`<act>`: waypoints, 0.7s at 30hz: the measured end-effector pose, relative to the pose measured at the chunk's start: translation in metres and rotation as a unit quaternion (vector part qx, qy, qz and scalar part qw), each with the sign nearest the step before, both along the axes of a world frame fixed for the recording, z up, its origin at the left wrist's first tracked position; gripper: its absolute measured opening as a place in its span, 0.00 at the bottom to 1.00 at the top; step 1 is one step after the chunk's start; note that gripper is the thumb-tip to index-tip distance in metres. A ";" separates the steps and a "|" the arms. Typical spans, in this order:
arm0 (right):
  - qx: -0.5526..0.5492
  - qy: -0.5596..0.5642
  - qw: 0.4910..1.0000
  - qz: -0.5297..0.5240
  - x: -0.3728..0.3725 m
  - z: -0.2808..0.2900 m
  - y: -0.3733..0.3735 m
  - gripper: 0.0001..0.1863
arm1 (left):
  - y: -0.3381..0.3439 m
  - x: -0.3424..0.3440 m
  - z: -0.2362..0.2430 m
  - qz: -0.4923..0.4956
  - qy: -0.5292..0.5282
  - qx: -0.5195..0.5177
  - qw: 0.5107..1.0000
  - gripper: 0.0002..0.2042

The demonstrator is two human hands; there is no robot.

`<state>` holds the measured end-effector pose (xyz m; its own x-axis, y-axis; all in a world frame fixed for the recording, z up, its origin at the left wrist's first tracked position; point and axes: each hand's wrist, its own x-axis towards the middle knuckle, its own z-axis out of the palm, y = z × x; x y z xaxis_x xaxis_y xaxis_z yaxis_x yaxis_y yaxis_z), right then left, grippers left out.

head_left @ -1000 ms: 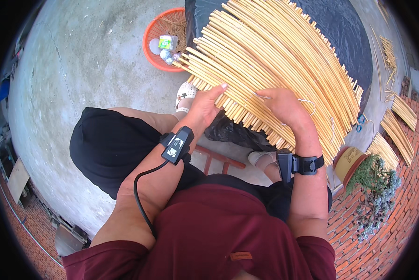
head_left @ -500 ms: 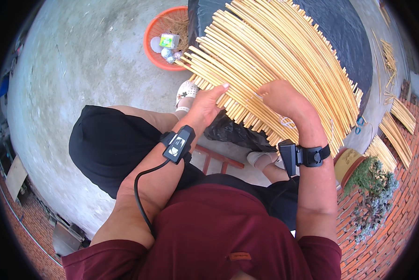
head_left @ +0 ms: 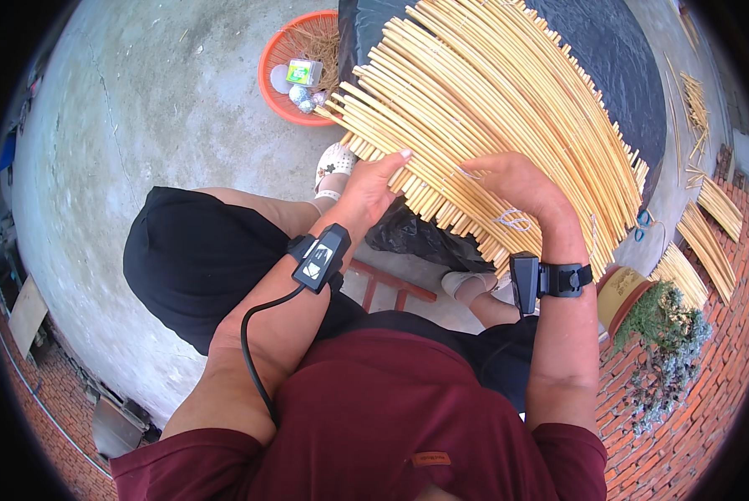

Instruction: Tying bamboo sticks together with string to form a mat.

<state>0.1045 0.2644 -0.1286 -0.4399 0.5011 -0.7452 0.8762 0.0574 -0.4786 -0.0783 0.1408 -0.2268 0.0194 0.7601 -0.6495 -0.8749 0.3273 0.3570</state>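
Observation:
A wide fan of pale yellow bamboo sticks point(head_left: 491, 108) lies across a black covered round surface point(head_left: 617, 58) in front of me. My left hand point(head_left: 373, 185) rests flat with fingers stretched against the near ends of the sticks at the fan's left edge. My right hand point(head_left: 508, 179) lies on top of the sticks further right, fingers curled down among them; whether it grips one I cannot tell. A loop of white string point(head_left: 512, 220) shows by my right wrist. Both wrists carry black strapped devices.
An orange basin point(head_left: 284, 83) with straw and small packets stands on the concrete floor at upper left. More stick bundles point(head_left: 708, 209) lie at right on red brick paving, by blue scissors point(head_left: 642, 224), a clay pot point(head_left: 621, 292) and a plant point(head_left: 667, 351). A red stool frame point(head_left: 391, 288) sits under me.
My right hand has slid left and a little upward over the sticks, its fingers curling in. My left hand stays against the stick ends.

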 end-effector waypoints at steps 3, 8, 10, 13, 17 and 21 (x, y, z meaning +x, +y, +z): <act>0.026 0.017 0.999 0.045 0.003 -0.005 0.003 0.17 | 0.000 0.001 0.000 0.000 0.002 0.000 1.000 0.22; 0.032 -0.002 0.995 0.091 -0.007 -0.008 0.009 0.16 | -0.001 0.001 -0.003 0.002 0.005 -0.002 1.000 0.21; 0.029 -0.018 0.995 0.097 -0.015 -0.009 0.012 0.15 | -0.001 0.001 -0.004 0.002 0.005 -0.001 1.000 0.21; 0.089 -0.053 0.949 0.297 -0.021 -0.020 0.023 0.13 | -0.001 0.001 -0.006 -0.003 0.003 0.000 1.000 0.22; 0.126 -0.087 0.933 0.326 -0.030 -0.029 0.026 0.12 | -0.002 0.001 -0.007 0.003 -0.003 -0.011 1.000 0.22; 0.160 -0.130 0.901 0.381 -0.035 -0.035 0.023 0.12 | -0.001 0.003 -0.003 0.008 0.003 -0.015 1.000 0.22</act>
<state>0.0693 0.2877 -0.1639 -0.5781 0.3363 -0.7435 0.6048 0.7882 -0.1138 -0.0752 0.1403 -0.2297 0.0033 0.7402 -0.6723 -0.8778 0.3242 0.3527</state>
